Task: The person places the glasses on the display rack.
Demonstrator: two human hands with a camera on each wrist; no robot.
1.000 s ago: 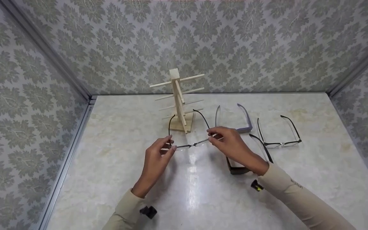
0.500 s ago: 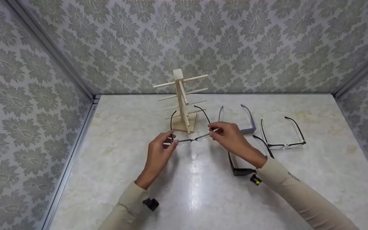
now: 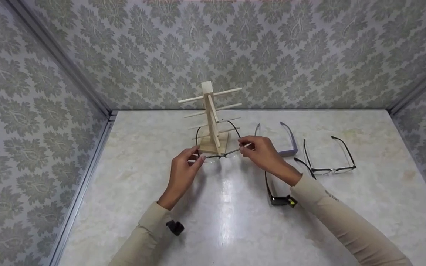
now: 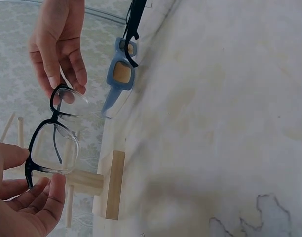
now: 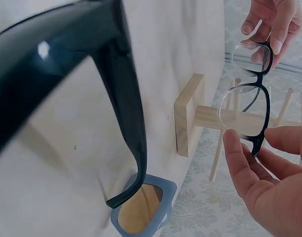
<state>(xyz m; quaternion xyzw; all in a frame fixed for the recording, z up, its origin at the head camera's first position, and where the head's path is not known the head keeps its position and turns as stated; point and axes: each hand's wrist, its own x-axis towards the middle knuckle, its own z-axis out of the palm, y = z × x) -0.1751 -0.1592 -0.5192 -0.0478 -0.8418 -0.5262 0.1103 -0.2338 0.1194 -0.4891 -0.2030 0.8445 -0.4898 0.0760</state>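
Both hands hold a thin black-rimmed pair of glasses (image 3: 218, 155) by its front corners, temples open and pointing away from me. My left hand (image 3: 197, 159) pinches the left corner, my right hand (image 3: 244, 146) the right corner. The pair hangs just in front of the wooden rack (image 3: 211, 117), its temples either side of the post near the lowest pegs. In the left wrist view the glasses (image 4: 55, 143) span from my left hand (image 4: 40, 195) to my right hand (image 4: 62, 81). The right wrist view shows the same glasses (image 5: 249, 94) in front of the rack's base (image 5: 188, 116).
On the marble table (image 3: 161, 207), right of the rack, lie blue-framed glasses (image 3: 286, 139), thin black glasses (image 3: 329, 159) and thick black glasses (image 3: 277, 190) under my right forearm. Patterned walls enclose the left, back and right. The rack's pegs carry nothing.
Both hands carried the glasses away from me and slightly up, from the open tabletop to the rack, so the temples now flank its post.
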